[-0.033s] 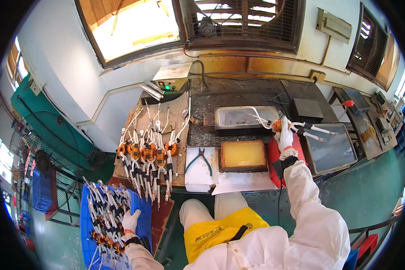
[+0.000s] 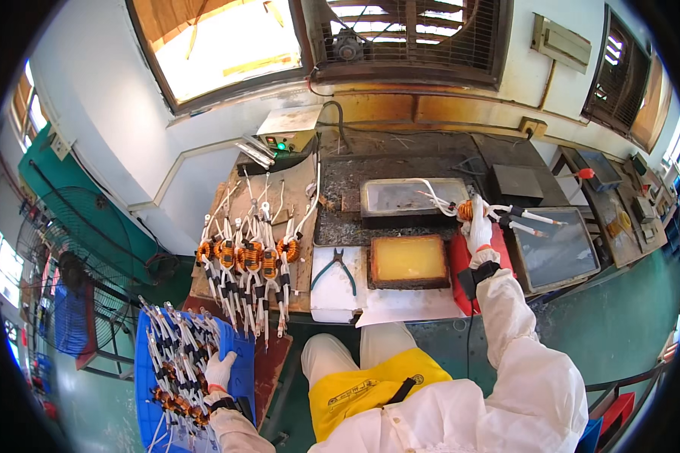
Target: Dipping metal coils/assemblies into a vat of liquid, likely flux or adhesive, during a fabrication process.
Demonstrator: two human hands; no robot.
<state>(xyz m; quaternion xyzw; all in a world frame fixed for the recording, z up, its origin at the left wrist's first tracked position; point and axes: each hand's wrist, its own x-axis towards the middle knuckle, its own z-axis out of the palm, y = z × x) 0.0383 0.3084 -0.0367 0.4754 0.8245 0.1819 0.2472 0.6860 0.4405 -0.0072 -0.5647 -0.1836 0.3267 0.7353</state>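
In my gloved right hand (image 2: 479, 232) is a copper-wound toroidal coil (image 2: 465, 211), held over the bench near the far edge of a red box (image 2: 459, 283). Its white leads with black sleeves stick out to both sides. My gloved left hand (image 2: 219, 371) is down at the blue bin (image 2: 244, 370), against a heap of similar coils (image 2: 175, 377). Its fingertips are lost among the white leads, so their grip is unclear. Several more coils (image 2: 249, 258) lie in a row along the bench's left part, leads hanging over the front edge.
Green-handled pliers (image 2: 338, 270) lie on white paper, beside a dark square tray with a yellow block (image 2: 408, 258). Behind stands a rectangular pot with a greyish surface (image 2: 415, 198). A grey-topped tray (image 2: 555, 249) is at right; a control box with green light (image 2: 283, 142) stands back left.
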